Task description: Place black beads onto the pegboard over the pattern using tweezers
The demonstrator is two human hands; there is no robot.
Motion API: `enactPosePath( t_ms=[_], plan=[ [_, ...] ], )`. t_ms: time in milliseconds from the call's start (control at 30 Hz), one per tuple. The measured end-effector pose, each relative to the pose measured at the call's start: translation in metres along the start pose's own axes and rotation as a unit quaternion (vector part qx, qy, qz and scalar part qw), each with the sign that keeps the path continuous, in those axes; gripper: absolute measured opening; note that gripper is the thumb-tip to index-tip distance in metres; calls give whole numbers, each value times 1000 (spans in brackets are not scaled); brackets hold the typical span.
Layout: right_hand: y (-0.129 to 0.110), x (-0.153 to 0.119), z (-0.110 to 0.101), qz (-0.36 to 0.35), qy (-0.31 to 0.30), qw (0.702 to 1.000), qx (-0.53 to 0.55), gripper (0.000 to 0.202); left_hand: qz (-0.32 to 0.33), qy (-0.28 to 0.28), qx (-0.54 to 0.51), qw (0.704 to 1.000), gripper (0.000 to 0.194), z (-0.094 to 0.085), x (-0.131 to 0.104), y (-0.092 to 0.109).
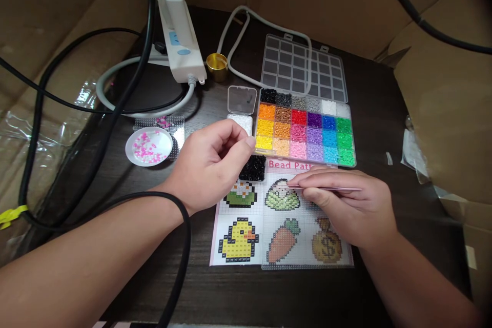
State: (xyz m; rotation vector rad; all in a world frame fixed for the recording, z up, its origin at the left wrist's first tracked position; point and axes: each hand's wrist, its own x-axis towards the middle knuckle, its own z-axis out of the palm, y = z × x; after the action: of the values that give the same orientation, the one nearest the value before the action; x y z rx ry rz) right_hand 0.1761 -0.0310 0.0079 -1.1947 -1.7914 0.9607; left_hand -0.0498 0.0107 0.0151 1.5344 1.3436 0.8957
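Two hands in view. Thin pink tweezers (338, 188), 1 pc, are pinched between thumb and fingers of the right hand (348, 200); the tip is held over the green-and-white pattern, contact can't be told. On the left hand (215, 159) the fingers are curled in, thumb by the index; whether anything is pinched can't be told.

Below the right hand: 1 clear pegboard (307, 267), laid over the right part of 1 pattern sheet (226, 213). Five patterns are readable; part of the upper right is hidden by the right hand.

By the left hand, 2 small boxes: 1 black bead box (252, 168), 1 white bead box (241, 122) with lid hinged up. Just behind, 1 bead organizer (354, 156), four rows of six, 24 compartments, sorted by colour, lid (284, 64) folded back.

Left side of tabletop (146, 287): 1 white dish (129, 147) with pink and white beads, overlapping a second pegboard (179, 133) where pink beads are seen. Farther back: 1 gold cup (217, 65), 1 power strip (187, 56). The left wrist is crossed by a black cable (186, 256).
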Motion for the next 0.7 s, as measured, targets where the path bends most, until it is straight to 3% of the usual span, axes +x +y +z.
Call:
enactPosePath(
  t_ms=[700],
  plan=[
    [-1,3,1,-7,-20,1000,-11,19,9,3,-3,1000,20,0,0,-1]
  ],
)
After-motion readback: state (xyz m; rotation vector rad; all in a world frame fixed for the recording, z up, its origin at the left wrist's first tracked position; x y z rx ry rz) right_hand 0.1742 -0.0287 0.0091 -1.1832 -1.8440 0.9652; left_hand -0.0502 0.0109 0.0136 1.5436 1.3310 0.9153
